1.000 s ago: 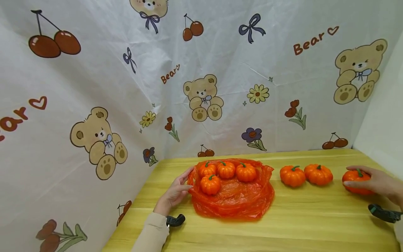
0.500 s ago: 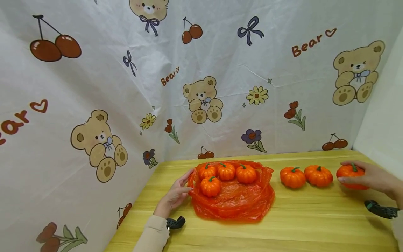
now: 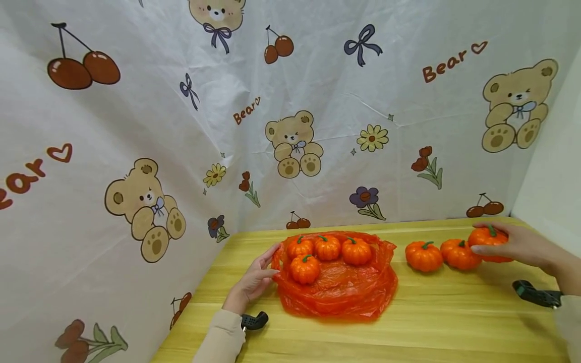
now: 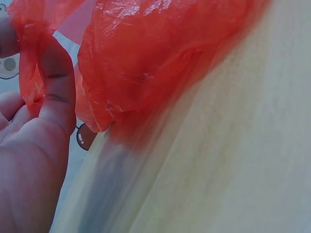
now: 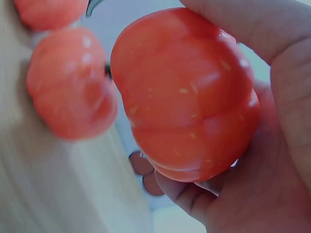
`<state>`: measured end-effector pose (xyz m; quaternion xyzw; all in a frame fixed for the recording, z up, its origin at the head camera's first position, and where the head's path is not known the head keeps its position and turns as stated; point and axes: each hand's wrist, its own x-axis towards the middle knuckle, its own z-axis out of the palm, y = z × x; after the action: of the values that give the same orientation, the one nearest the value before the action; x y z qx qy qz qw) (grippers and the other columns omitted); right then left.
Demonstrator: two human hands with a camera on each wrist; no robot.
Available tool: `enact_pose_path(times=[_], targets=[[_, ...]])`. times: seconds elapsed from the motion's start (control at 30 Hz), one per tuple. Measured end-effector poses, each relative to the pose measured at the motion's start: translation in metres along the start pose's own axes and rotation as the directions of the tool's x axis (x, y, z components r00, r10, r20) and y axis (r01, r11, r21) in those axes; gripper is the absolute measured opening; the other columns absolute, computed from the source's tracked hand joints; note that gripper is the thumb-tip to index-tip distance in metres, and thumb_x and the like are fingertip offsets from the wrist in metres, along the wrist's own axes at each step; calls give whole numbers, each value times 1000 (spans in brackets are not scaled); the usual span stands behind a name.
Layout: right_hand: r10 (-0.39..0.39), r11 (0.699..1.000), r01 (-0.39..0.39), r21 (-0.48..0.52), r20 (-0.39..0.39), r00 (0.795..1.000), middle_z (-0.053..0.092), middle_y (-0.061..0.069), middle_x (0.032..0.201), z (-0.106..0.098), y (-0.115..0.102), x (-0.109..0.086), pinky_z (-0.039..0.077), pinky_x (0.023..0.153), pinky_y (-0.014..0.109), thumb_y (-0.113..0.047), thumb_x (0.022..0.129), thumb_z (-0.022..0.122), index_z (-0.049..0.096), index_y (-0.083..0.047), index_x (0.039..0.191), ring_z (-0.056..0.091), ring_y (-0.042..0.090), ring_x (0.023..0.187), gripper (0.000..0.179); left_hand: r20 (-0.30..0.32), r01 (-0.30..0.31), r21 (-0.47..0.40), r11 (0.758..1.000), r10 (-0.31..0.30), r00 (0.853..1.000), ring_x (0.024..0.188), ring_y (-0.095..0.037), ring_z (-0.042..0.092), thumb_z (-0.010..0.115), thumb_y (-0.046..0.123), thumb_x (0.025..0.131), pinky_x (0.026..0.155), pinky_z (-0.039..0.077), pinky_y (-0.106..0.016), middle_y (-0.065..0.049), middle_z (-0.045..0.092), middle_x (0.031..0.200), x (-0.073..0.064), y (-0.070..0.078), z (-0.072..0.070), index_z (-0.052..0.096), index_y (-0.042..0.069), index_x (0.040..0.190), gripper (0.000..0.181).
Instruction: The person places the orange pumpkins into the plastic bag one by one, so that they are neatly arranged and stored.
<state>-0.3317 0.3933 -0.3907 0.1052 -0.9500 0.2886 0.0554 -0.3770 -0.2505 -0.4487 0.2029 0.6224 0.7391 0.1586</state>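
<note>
A small orange pumpkin (image 3: 490, 243) with a green stem is in the grip of my right hand (image 3: 528, 247), lifted off the table. The right wrist view shows thumb and fingers round the sides of this pumpkin (image 5: 187, 97). My left hand (image 3: 254, 280) pinches the left edge of a red plastic bag (image 3: 336, 302). Up close in the left wrist view, thumb and fingers hold the bag's thin film (image 4: 31, 63); some fingers are hidden behind it. Several pumpkins (image 3: 305, 268) lie inside the bag, whose mouth is spread wide.
Two more pumpkins, one nearer the bag (image 3: 424, 256) and one beside it (image 3: 460, 254), sit on the wooden table (image 3: 408, 327). A printed cloth (image 3: 336, 91) hangs behind and at the left; a white wall (image 3: 551, 186) stands at the right.
My right hand has raised the pumpkin and carried it leftward, close to the two pumpkins on the table. My left hand and the bag have stayed in place.
</note>
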Motion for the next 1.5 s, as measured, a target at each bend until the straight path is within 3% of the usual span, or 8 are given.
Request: enact_pose_path(times=[0.13,0.37,0.67,0.8,0.97,1.1,1.3,1.5], targets=[[-53,998,53,-21,2,999,46,44,142,2,-25,6,54,83,63,-41,93,73,44,2,149,55,54,115,77,-8,-5,4,1000,5,1000,161,-35,10,56,-9,92,114,46,-31,-8,4,175,-1,0,-1,11,14,167,91],[-98,994,95,46,58,994,60,29,135,13,-73,18,55,81,44,-43,95,71,44,-6,150,62,36,109,71,7,-7,-8,1000,7,1000,160,-37,10,56,-9,92,115,46,-31,-9,5,175,1,-1,-3,10,14,167,90],[-149,970,122,208,119,982,65,17,130,37,-128,41,56,85,37,-41,91,76,46,-14,151,63,28,109,73,-25,-1,-8,1000,1,1000,159,-38,12,56,-9,92,110,50,-29,-10,7,175,-3,-7,-4,13,14,167,90],[-153,958,108,266,154,976,66,14,127,50,-146,51,56,83,33,-41,90,78,46,-16,151,64,24,103,74,-17,-7,-3,1000,7,1000,160,-38,10,53,-10,92,114,46,-31,-10,5,175,-2,-7,-4,11,13,167,89],[-211,933,148,328,165,963,66,15,128,63,-166,61,59,86,35,-37,89,80,47,-14,150,66,24,103,73,-17,-17,-12,1000,17,1000,160,-37,10,50,-11,92,117,43,-32,-8,6,175,0,-5,-4,11,13,167,88],[-237,927,165,336,185,954,62,17,134,75,-176,71,61,89,41,-37,88,80,48,-17,150,65,25,107,72,-12,-20,-22,1000,19,1000,160,-36,10,50,-12,92,117,43,-33,-7,6,175,1,-2,-4,11,13,167,88],[-276,918,179,355,245,929,63,12,130,93,-185,86,61,91,38,-39,85,82,51,-18,147,64,25,109,72,-8,-17,-22,1000,17,1000,160,-37,11,53,-11,91,116,44,-31,-9,6,175,2,1,-2,10,13,167,90],[-313,914,220,341,249,917,58,10,137,110,-198,97,57,99,46,-42,82,85,57,-18,140,56,29,121,68,-19,-11,-17,1000,11,1000,160,-37,12,54,-10,91,115,45,-30,-11,6,175,2,-2,-4,11,12,167,90]])
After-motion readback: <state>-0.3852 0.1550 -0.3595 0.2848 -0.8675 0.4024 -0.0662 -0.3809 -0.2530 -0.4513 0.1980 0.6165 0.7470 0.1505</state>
